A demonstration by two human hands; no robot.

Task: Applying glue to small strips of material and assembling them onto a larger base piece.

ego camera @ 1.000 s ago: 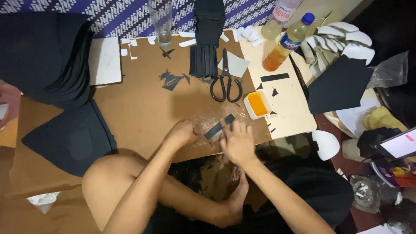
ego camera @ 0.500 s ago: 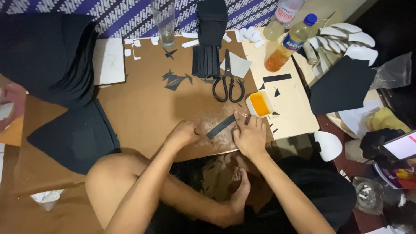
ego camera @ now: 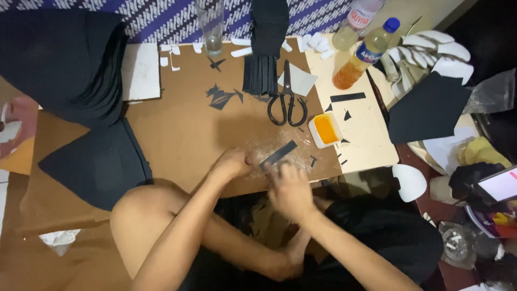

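From above, the dark strip [ego camera: 278,154] lies slanted on the brown cardboard sheet [ego camera: 183,129], between the two hands; the left hand [ego camera: 232,163] pinches its lower left end with curled fingers, while the right hand [ego camera: 291,188] sits just below the strip's middle, fingers bent onto it — whether it grips or merely presses, I cannot tell; a patch of whitish residue surrounds the strip; just to the right stands a small tub of orange paste [ego camera: 326,129]; black scissors [ego camera: 288,102] lie further up, beside a stack of black pieces [ego camera: 264,70]; black offcuts [ego camera: 221,97] are scattered to the left.
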